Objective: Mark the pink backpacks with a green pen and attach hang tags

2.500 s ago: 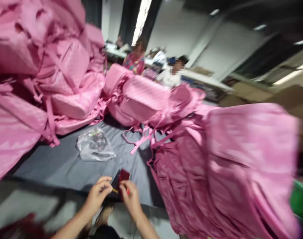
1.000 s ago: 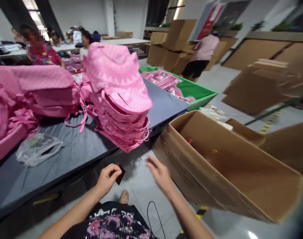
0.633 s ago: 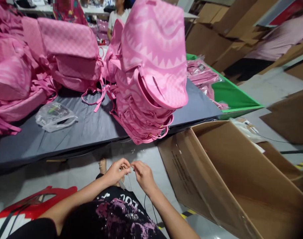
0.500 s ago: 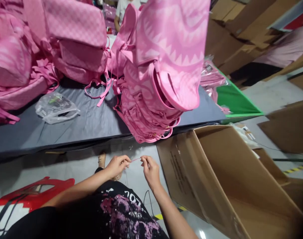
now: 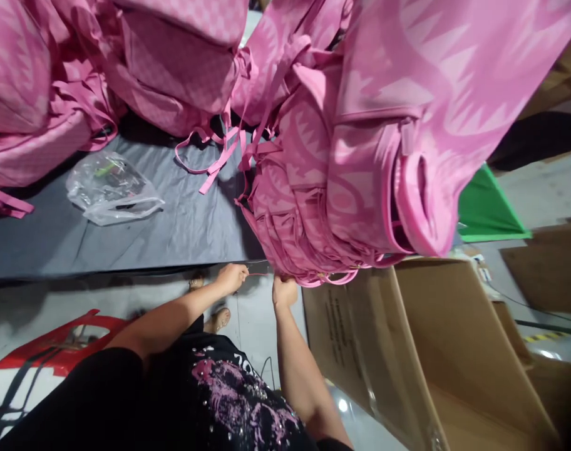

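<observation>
Several pink shark-patterned backpacks stand pressed together at the table's front edge, the nearest one with its front pocket partly unzipped. My left hand is pinched closed on a thin pink thread, which stretches rightward from the fingertips. Close by, my right hand is closed at the lower front edge of the backpacks and touches them. Its fingertips are hidden, so I cannot tell whether it holds the thread's other end or the bag's edge.
A clear plastic bag with small items inside lies on the dark tablecloth. More pink checkered backpacks fill the left. An open cardboard box stands on the floor at right, a red-and-white object at lower left.
Both hands have moved forward to the table edge, the right one up against the backpacks. The view has shifted closer, so the backpacks look larger. The pink thread stays in my left hand.
</observation>
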`<state>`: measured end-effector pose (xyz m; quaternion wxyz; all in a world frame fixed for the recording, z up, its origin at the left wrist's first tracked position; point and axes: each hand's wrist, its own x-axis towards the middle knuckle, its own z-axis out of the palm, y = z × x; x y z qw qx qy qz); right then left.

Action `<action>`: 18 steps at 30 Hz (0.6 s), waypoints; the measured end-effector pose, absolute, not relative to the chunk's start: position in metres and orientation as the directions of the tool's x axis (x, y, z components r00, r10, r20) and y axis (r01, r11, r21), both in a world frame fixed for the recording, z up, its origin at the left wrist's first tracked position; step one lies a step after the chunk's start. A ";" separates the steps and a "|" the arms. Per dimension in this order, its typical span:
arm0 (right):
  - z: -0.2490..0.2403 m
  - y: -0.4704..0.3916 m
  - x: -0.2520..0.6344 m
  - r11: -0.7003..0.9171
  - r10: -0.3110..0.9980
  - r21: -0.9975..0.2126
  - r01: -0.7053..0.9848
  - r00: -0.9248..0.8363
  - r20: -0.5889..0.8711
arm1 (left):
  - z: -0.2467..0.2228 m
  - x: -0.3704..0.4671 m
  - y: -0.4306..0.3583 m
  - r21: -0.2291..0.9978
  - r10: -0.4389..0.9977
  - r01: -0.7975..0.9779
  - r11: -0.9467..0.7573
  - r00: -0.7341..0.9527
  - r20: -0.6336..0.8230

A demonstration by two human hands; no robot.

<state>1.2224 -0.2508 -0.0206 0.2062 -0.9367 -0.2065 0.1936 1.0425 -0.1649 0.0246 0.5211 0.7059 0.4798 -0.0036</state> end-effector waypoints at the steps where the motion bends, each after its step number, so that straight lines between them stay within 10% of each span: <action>1: -0.022 -0.252 1.223 -0.831 0.461 -0.466 0.303 0.844 -0.274 | 0.022 1.046 -0.159 0.728 0.659 0.686 -0.004 0.549 -0.514; 18: -0.010 -0.283 1.247 -0.685 0.584 -0.696 0.216 0.734 -0.347 | -0.004 1.118 -0.147 0.746 0.497 0.652 -0.135 0.696 -0.518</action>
